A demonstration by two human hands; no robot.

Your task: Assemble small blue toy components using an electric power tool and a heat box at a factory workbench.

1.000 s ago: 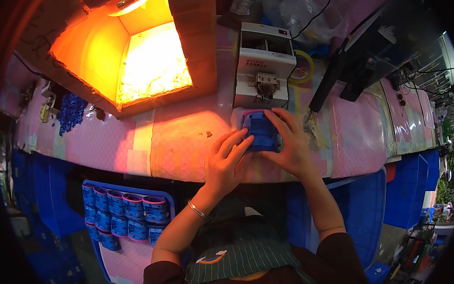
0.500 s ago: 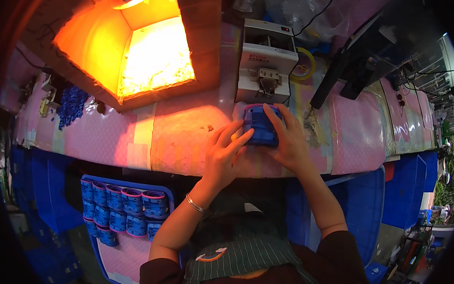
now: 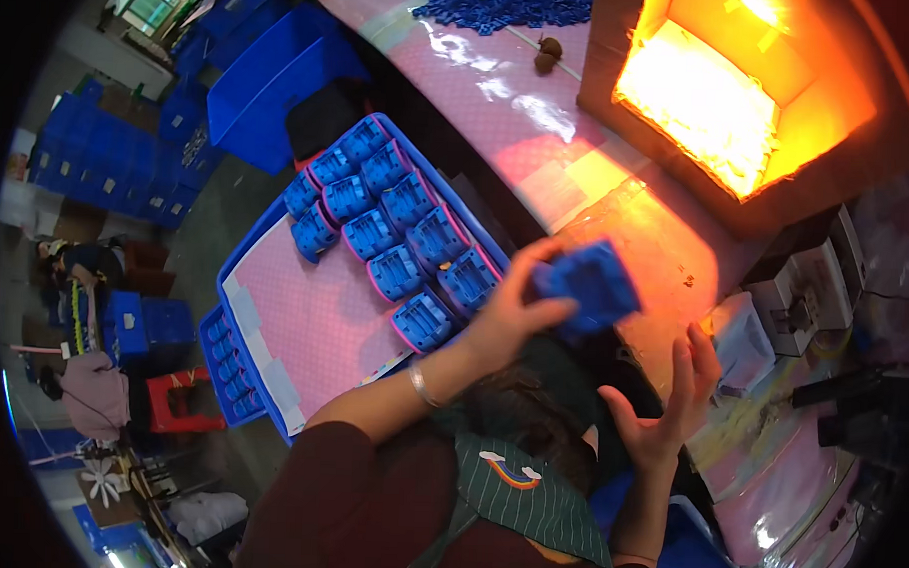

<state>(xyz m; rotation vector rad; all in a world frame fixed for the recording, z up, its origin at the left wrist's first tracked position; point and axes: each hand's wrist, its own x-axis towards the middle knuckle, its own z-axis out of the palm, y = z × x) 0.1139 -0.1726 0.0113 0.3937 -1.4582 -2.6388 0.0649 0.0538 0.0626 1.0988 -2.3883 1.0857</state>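
My left hand (image 3: 509, 311) is closed around a blue plastic housing (image 3: 597, 286), blurred by motion, lifted near the table's front edge. My right hand (image 3: 669, 402) is raised to its right, fingers spread and holding nothing. To the left of my left hand lies a blue crate (image 3: 251, 235) lined with a pink sheet (image 3: 304, 304). Several like blue housings (image 3: 395, 272) with pink rims stand in rows along its table side, close to my left wrist.
A brightly lit cardboard box (image 3: 620, 125) stands on the pink-covered table (image 3: 510, 116). Beyond it lies a heap of small blue pieces (image 3: 504, 7). A white machine (image 3: 815, 287) sits to the right. Blue bins (image 3: 271, 87) and a red stool (image 3: 182, 403) are at the left.
My view has swung left toward the crate. The housing, held by both hands before the white machine, is now in my left hand alone; my right hand has let go.
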